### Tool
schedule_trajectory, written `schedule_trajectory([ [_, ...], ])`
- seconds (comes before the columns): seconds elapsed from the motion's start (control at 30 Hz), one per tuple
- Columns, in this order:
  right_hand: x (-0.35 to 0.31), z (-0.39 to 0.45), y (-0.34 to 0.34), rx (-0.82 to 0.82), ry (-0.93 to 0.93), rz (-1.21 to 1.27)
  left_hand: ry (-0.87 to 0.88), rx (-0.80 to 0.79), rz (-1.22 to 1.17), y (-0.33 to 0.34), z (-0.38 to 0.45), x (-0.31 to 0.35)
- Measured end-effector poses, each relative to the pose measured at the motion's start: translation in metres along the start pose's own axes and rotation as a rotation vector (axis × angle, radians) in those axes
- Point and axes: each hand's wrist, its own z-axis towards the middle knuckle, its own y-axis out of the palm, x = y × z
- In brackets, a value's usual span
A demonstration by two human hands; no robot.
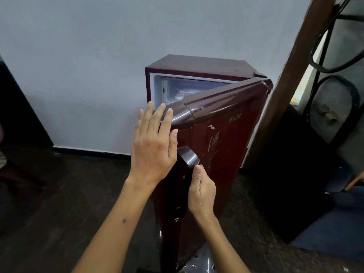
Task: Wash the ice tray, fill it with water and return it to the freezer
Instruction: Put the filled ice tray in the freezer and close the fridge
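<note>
A small maroon fridge (199, 65) stands against the white wall with its door (222, 138) partly open. Through the gap I see the white freezer compartment (181, 89) at the top; something pale lies inside, too blurred to name. My left hand (154, 142) is flat with straight fingers against the door's upper left edge. My right hand (201, 190) is lower, with fingers curled at the silver door handle (189, 155), thumb up beside it. No ice tray shows clearly.
A brown wooden door frame (291, 75) slants up right of the fridge, with a black metal grille (334, 107) behind it. The floor (59, 203) is dark. A dark piece of furniture (17, 107) stands at the left wall.
</note>
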Motion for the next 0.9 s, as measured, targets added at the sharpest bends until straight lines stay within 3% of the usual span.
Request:
schedule_trajectory([
  [0.5, -0.008, 0.064, 0.148, 0.002, 0.017, -0.173, 0.139, -0.106, -0.010, 0.082, 0.071, -0.141],
  [0.9, -0.002, 0.130, 0.217, -0.054, 0.094, -0.223, 0.136, -0.146, -0.116, 0.148, 0.123, -0.204],
])
